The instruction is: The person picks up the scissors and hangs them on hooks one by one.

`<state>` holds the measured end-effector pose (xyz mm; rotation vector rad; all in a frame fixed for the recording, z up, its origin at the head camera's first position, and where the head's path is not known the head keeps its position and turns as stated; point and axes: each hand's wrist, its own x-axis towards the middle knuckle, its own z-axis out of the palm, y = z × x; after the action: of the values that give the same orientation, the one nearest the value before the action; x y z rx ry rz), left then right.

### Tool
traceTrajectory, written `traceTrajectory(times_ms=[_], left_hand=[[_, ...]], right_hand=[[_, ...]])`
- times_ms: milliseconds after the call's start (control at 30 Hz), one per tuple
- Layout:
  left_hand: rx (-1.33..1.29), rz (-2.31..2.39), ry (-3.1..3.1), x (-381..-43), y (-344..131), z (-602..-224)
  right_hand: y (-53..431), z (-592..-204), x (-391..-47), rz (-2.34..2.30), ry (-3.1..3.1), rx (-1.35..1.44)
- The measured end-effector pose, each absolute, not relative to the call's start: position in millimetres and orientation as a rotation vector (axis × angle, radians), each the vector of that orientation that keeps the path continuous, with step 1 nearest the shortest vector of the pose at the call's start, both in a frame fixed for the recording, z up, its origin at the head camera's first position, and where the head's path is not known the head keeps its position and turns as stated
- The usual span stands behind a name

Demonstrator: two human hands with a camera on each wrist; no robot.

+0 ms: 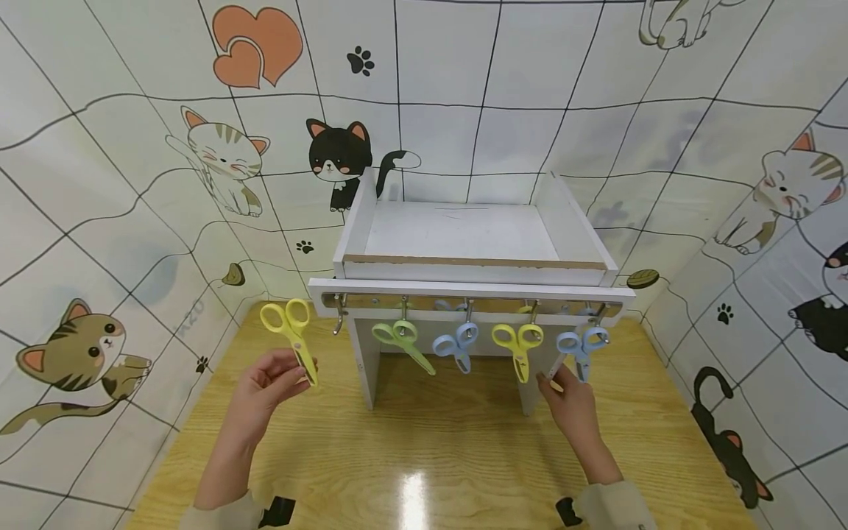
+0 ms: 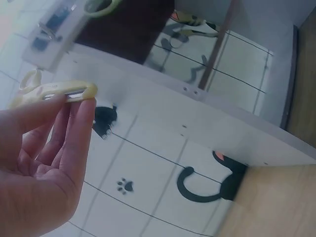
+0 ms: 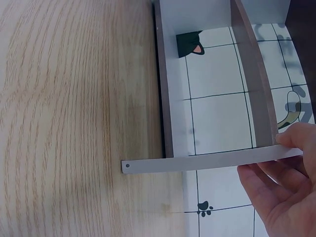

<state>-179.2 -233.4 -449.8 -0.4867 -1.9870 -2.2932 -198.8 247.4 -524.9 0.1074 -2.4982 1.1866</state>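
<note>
My left hand point(image 1: 268, 386) holds yellow scissors point(image 1: 291, 331) by the blade end, handle loops up, left of a white shelf unit point(image 1: 457, 276). In the left wrist view thumb and fingers pinch the scissors' yellow-covered blades point(image 2: 74, 93). My right hand point(image 1: 571, 405) grips the unit's right side panel point(image 3: 212, 162), thumb on one face and fingers on the other. Just above this hand hang light-blue scissors point(image 1: 583, 344). Green scissors point(image 1: 400, 338), another blue pair point(image 1: 457, 346) and a yellow pair point(image 1: 520, 346) hang along the front rail. The leftmost hook point(image 1: 339, 315) is bare.
The unit stands on a wooden table point(image 1: 424, 442), with an open tray-like top point(image 1: 464, 228). A cat-patterned tiled cloth point(image 1: 464, 66) surrounds the table at the back and sides. Dark straps point(image 1: 277, 511) lie at the wrists.
</note>
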Motion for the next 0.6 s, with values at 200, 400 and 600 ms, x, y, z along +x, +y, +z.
traceTrajectory(times_ms=[200, 400, 600], left_hand=[[-0.546, -2.197, -2.015, -171.5, -221.8, -431.7], [-0.637, -2.166, -2.041, -170.0, -215.1, -429.2], [-0.807, -2.122, -2.041, -170.2, -214.4, -432.5]], right_hand=[[247.1, -525.4, -198.1, 1.204, -2.474, 0.121], [247.0, -524.8, -198.7, 1.195, -2.492, 0.118], [246.7, -523.5, -197.4, 1.220, -2.490, 0.119]])
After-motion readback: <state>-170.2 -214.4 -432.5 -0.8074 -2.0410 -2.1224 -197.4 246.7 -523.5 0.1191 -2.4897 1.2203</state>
